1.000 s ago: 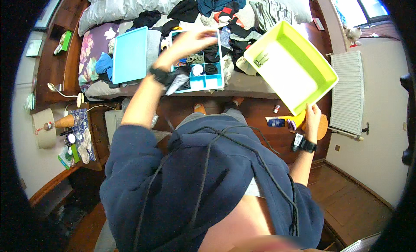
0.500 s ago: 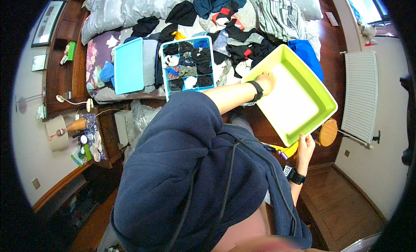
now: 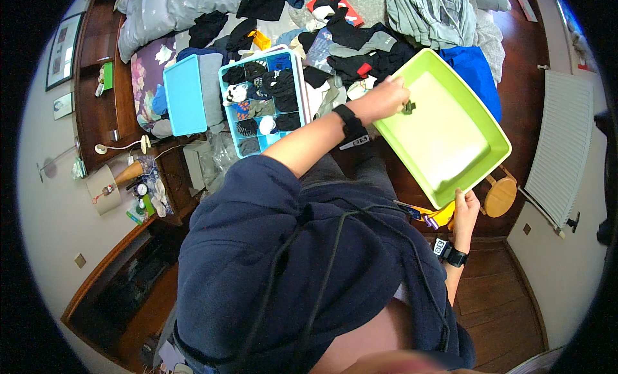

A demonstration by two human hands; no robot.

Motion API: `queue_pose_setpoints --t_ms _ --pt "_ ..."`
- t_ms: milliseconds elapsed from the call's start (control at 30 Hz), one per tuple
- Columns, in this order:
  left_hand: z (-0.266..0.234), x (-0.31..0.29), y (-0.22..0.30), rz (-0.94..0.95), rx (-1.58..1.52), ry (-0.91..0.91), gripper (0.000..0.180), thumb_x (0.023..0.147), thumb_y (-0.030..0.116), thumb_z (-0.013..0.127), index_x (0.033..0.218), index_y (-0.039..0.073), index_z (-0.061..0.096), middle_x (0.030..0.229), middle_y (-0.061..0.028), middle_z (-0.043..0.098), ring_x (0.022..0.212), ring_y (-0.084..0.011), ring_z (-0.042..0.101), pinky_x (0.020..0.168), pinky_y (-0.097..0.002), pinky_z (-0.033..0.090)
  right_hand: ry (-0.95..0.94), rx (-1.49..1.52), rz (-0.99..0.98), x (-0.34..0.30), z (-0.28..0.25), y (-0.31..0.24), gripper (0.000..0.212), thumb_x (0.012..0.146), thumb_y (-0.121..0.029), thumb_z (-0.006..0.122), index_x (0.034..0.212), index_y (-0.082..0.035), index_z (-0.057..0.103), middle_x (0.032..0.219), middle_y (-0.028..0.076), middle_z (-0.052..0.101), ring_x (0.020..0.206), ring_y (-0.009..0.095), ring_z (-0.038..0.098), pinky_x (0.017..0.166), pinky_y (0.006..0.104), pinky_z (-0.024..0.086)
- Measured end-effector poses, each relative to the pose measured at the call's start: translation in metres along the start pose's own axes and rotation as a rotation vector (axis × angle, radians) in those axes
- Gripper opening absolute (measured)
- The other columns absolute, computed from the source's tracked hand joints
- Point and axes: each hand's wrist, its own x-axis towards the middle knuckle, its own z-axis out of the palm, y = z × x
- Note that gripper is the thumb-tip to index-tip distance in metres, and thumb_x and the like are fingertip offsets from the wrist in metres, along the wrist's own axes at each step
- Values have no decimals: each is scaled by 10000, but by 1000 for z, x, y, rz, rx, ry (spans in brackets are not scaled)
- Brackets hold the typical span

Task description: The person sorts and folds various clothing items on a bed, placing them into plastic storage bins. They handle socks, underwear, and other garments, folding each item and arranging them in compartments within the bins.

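Note:
A light green plastic bin point(image 3: 450, 120) is tilted in front of me at the right. My right hand point(image 3: 465, 206) grips its near rim, thumb on the edge. My left hand point(image 3: 385, 98) is closed over the bin's left side. A small dark piece point(image 3: 409, 107) shows at its fingertips against the pale bin floor; its kind is too small to make out. Farther left is a blue divided organizer box point(image 3: 261, 134) with several rolled socks, mostly dark, in its compartments. Beside it lies a light blue lid point(image 3: 184, 95).
The bed ahead holds dark clothes point(image 3: 360, 42), a striped garment point(image 3: 428, 17) and blue fabric point(image 3: 475, 78). A wooden stool point(image 3: 500, 196) and a white radiator point(image 3: 559, 142) stand at the right. Crumpled clear plastic point(image 3: 219, 156) and a cluttered bedside stand point(image 3: 168, 200) are at the left.
My left hand has lifted from the bin's inner left side, and the small dark piece now shows at its fingertips. The bin and my right hand have shifted slightly right in view.

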Motion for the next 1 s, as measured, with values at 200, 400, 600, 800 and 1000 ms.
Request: queue_pose_setpoints --t_ms 200,400,600,800,1000 --pt "-52 22 -27 -92 -214 216 120 717 148 723 800 68 687 802 -91 552 763 -229 565 678 -322 472 -42 41 5 29 -8 8 175 915 -99 525 869 44 616 760 0 613 663 56 498 610 223 411" --pt "-83 13 -75 -507 -584 326 170 781 157 729 913 54 702 891 -22 648 854 -82 594 769 -219 467 -43 15 79 44 -17 21 172 909 -96 534 860 50 611 756 -3 606 660 54 491 604 222 404" --pt "-44 -4 -142 -600 -1481 891 142 869 64 634 1000 13 613 987 -65 618 957 -156 596 882 -297 498 -38 76 113 50 -17 20 148 911 -75 527 832 27 600 739 -21 575 641 42 463 580 212 376" --pt "-11 -14 -196 -644 -1696 1343 206 896 176 622 1050 42 602 991 -47 620 927 -140 580 876 -275 493 -58 91 131 51 -15 18 160 927 -93 522 830 18 582 742 -17 576 637 43 464 580 209 378" --pt "-34 -9 -253 -330 -1600 1573 258 957 235 519 1050 -2 558 968 -71 575 933 -150 539 858 -262 497 -99 27 108 55 -15 20 152 930 -86 517 854 23 593 768 -5 598 663 51 493 610 216 404"
